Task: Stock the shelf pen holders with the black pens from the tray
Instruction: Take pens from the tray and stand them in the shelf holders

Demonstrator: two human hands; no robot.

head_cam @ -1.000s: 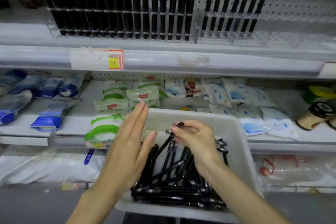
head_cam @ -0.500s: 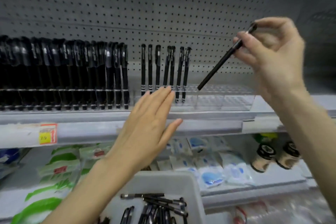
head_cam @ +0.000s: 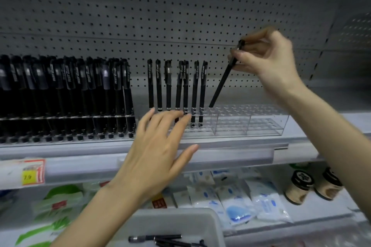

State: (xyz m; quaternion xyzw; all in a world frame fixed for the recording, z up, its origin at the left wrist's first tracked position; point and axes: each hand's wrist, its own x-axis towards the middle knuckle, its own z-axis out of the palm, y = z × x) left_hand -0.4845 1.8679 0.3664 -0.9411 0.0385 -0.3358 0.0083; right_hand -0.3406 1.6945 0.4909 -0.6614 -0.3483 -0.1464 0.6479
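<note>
My right hand (head_cam: 267, 58) pinches the cap end of a black pen (head_cam: 223, 78) that slants down to the left. Its lower tip touches the top of the clear pen holder (head_cam: 249, 120) just right of several upright pens (head_cam: 176, 88). My left hand (head_cam: 158, 146) is spread with straight fingers in front of the holder's left part, fingertips at its front wall. A full holder of black pens (head_cam: 66, 96) fills the shelf's left side. The grey tray (head_cam: 180, 220) with loose pens (head_cam: 158, 238) shows at the bottom.
A pegboard wall (head_cam: 180, 16) backs the shelf. The shelf edge carries a yellow price tag (head_cam: 32, 174). Below lie white and blue packets (head_cam: 239, 200), green packets (head_cam: 60, 204) and two dark-capped jars (head_cam: 313, 184).
My right hand lifted a pen out of the tray, raised it to the shelf, and lowered its tip to the clear holder. My left hand rose from the tray to the holder's front.
</note>
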